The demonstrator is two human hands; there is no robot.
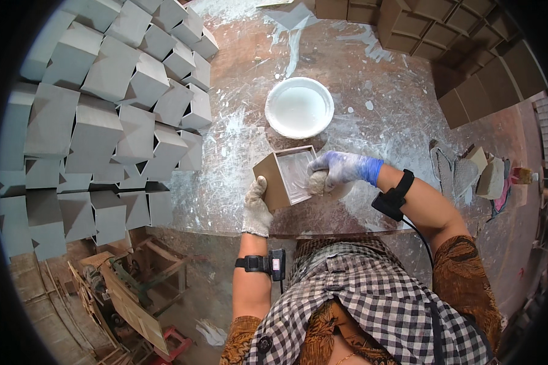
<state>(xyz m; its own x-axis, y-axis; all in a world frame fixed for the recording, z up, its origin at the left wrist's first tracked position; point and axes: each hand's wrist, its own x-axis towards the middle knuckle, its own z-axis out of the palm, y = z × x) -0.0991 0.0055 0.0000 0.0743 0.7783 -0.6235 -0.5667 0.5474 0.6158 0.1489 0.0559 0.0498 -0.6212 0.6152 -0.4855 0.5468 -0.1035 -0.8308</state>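
Fingers of left hand [257, 207] clamp the brown box's [286, 176] left wall at the bench's near edge; right hand [335, 170] curls round a pad [318, 181] inside. Box looks light, stiff, paste-slick inside: hold outer walls.

Square open-topped box [286, 176]: brown outer walls, shallow, inner face coated wet whitish-grey with visible smear streaks. Sits at near edge of bench [359, 115], rotated so one corner points toward person, tilted up slightly on left side. Left outer wall in shade, plain brown, uncoated.

Sponge-like pad [318, 180]: small, rounded, beige-tan, damp-looking. Pressed against box interior at right rim, partly covered by fingers.

White round bowl [299, 107]: holds pale milky liquid, upright, just beyond box, not touching it.
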